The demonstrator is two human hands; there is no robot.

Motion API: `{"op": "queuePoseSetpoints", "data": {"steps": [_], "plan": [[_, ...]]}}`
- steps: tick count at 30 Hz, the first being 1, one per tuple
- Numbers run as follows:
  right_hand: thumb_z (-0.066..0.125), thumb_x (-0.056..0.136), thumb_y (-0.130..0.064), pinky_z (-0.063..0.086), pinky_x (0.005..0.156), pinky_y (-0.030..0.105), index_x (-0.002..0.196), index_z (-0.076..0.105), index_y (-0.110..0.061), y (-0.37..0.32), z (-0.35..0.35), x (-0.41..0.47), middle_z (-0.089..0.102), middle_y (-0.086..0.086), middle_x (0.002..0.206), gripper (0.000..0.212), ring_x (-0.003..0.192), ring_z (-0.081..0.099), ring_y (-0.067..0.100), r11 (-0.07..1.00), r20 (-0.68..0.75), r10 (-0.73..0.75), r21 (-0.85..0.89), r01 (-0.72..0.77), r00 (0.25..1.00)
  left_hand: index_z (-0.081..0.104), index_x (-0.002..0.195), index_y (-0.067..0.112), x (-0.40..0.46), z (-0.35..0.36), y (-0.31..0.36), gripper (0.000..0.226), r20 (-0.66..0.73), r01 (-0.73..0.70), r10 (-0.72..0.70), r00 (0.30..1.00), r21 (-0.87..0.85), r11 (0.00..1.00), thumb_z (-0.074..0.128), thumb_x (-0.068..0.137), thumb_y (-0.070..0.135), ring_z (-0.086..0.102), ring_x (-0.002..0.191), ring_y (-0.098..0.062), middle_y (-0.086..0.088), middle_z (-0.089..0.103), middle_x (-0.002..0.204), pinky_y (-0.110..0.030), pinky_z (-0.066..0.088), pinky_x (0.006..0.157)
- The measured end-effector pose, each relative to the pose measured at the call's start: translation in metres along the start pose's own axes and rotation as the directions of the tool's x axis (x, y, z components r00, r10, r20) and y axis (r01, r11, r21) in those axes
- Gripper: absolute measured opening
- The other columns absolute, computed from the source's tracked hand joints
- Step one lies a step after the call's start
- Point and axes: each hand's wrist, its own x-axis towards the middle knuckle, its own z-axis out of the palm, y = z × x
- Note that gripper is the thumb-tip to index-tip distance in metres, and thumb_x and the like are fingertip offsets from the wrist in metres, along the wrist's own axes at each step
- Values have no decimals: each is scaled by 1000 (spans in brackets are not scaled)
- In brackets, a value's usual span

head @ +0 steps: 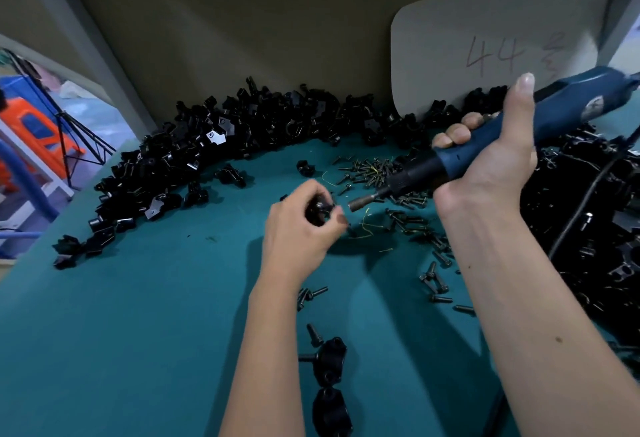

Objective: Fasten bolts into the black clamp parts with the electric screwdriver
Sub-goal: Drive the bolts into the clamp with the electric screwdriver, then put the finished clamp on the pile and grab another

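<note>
My left hand [301, 225] pinches a small black clamp part [320, 210] just above the teal table. My right hand [491, 156] grips the blue electric screwdriver [519, 131], which slants down to the left. Its metal bit [363, 201] ends a little to the right of the held part, apart from it. Loose black bolts [374, 173] lie scattered behind the bit and to its right. Two black clamp parts [329, 360] with a bolt beside them lie near the front edge, between my forearms.
A long heap of black clamp parts [194, 159] curves along the back and left of the teal table [138, 332]. Another dark pile [595, 228] fills the right side, with the tool's cable across it. A board marked "44" [491, 48] leans on the back wall.
</note>
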Motion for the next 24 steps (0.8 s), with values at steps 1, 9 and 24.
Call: {"op": "queuePoseSetpoints", "data": {"steps": [1, 9, 24], "plan": [[79, 91, -39, 45, 50, 29, 106, 45, -12, 0, 0, 0, 55, 0, 66, 46, 50, 48, 13, 999, -13, -21, -36, 20, 1000, 56, 84, 26, 2, -4, -3, 14, -93, 24, -25, 995, -8, 1000, 64, 83, 38, 55, 63, -8, 9, 61, 74, -27, 43, 54], [76, 93, -23, 54, 52, 29, 118, 57, -9, 39, -21, -5, 56, 6, 88, 35, 48, 58, 14, 809, -32, 348, -494, -318, 937, 55, 94, 15, 10, -3, 3, 19, -162, 327, -515, 842, -606, 725, 55, 105, 30, 50, 52, -12, -9, 63, 76, -23, 37, 43], [52, 105, -50, 34, 48, 31, 73, 50, -12, 78, -44, -13, 55, 3, 66, 50, 58, 52, 21, -109, 343, 268, -918, 382, 900, 53, 105, 12, 12, 2, 7, 26, 168, 500, -637, 753, -775, 387, 45, 109, 36, 50, 48, -15, -7, 65, 71, -22, 35, 42]]}}
